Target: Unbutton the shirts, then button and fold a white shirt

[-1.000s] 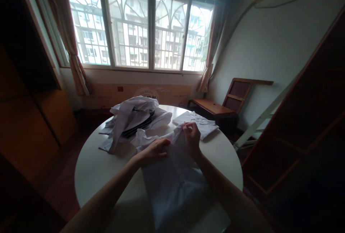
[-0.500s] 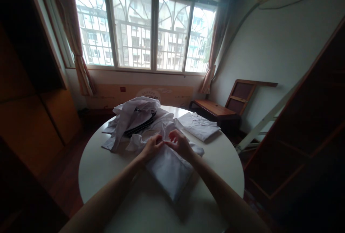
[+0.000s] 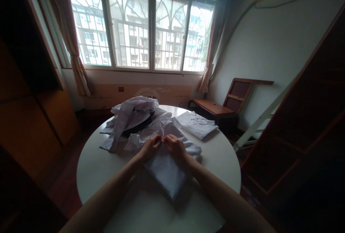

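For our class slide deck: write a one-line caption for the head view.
Both hands, left and right, pinch a partly folded white cloth shirt on a round white table.

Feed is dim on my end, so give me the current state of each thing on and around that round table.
White shirt: partly folded, flat on the table, pinched at its top edge.
Left hand: gripping the shirt.
Right hand: gripping the shirt.
Folded shirt: neatly folded, lying apart.
Pile of clothes: crumpled, unfolded.
Round table: upright.

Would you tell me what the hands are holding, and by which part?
Both the left hand and right hand pinch the white shirt at its far edge.
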`<action>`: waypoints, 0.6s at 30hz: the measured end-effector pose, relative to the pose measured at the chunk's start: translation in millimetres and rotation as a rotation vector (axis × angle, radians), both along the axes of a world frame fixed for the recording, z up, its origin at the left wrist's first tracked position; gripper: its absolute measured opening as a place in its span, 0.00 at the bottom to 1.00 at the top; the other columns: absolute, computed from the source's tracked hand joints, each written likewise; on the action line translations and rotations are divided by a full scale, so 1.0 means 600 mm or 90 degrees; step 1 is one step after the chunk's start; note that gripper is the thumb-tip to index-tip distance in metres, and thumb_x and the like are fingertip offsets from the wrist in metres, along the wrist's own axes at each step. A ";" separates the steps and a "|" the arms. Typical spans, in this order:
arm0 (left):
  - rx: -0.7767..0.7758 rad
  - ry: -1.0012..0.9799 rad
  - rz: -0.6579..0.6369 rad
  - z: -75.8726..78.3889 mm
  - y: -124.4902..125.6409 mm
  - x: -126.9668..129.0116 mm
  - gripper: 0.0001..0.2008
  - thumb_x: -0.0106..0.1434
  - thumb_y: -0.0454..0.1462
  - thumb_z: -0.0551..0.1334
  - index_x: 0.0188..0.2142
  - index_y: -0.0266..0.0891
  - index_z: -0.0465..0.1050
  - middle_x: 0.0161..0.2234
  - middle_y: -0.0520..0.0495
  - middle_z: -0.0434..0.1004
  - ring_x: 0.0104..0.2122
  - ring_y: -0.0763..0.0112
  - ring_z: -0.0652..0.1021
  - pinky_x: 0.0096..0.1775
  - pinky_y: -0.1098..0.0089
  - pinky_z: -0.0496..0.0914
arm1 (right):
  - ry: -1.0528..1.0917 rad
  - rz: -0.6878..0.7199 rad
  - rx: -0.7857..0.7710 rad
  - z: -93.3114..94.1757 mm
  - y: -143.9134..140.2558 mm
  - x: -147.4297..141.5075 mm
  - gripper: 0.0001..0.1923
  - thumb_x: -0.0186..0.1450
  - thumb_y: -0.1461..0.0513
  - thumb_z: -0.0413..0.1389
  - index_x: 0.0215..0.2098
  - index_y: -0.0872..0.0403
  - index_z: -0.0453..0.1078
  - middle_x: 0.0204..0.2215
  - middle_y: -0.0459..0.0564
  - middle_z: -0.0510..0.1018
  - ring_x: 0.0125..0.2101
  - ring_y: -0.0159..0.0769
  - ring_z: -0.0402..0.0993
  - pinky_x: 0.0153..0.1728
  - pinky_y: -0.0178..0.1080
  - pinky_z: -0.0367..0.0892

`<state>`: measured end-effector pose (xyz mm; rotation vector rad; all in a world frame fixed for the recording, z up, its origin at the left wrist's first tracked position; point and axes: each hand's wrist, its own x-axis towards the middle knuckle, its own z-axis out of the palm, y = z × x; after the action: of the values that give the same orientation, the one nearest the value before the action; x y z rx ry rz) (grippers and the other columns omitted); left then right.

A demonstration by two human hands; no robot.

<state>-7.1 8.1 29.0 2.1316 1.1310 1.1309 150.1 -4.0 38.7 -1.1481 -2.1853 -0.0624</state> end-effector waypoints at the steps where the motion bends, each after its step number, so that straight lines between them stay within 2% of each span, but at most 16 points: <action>1: 0.000 0.001 0.011 0.002 -0.001 0.000 0.06 0.55 0.35 0.53 0.31 0.36 0.67 0.27 0.51 0.70 0.27 0.72 0.70 0.31 0.73 0.62 | -0.001 -0.008 0.006 0.001 -0.001 0.000 0.05 0.61 0.67 0.47 0.29 0.55 0.64 0.28 0.48 0.70 0.30 0.31 0.65 0.29 0.33 0.58; 6: 0.009 0.006 0.072 0.005 -0.004 0.002 0.05 0.54 0.36 0.55 0.28 0.37 0.67 0.25 0.51 0.70 0.27 0.72 0.70 0.31 0.73 0.62 | -0.017 -0.030 0.019 0.002 -0.005 -0.003 0.06 0.62 0.65 0.47 0.29 0.55 0.64 0.27 0.48 0.69 0.30 0.32 0.65 0.29 0.33 0.57; 10: 0.012 0.014 0.086 0.001 -0.005 0.004 0.06 0.55 0.38 0.56 0.28 0.37 0.67 0.25 0.51 0.70 0.27 0.71 0.70 0.32 0.72 0.62 | -0.010 -0.024 0.009 0.002 -0.005 -0.004 0.07 0.63 0.65 0.46 0.29 0.55 0.64 0.28 0.48 0.69 0.29 0.31 0.65 0.29 0.33 0.57; 18: 0.010 -0.026 0.077 0.004 -0.006 0.002 0.07 0.53 0.39 0.59 0.28 0.36 0.70 0.26 0.49 0.73 0.28 0.70 0.72 0.32 0.72 0.64 | 0.156 0.097 -0.104 -0.001 0.008 0.006 0.05 0.61 0.65 0.48 0.28 0.53 0.64 0.27 0.47 0.70 0.28 0.33 0.67 0.30 0.35 0.62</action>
<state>-6.0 4.4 31.4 2.0660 1.2507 1.2344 153.5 0.7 38.3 -1.0139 -2.0788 0.3115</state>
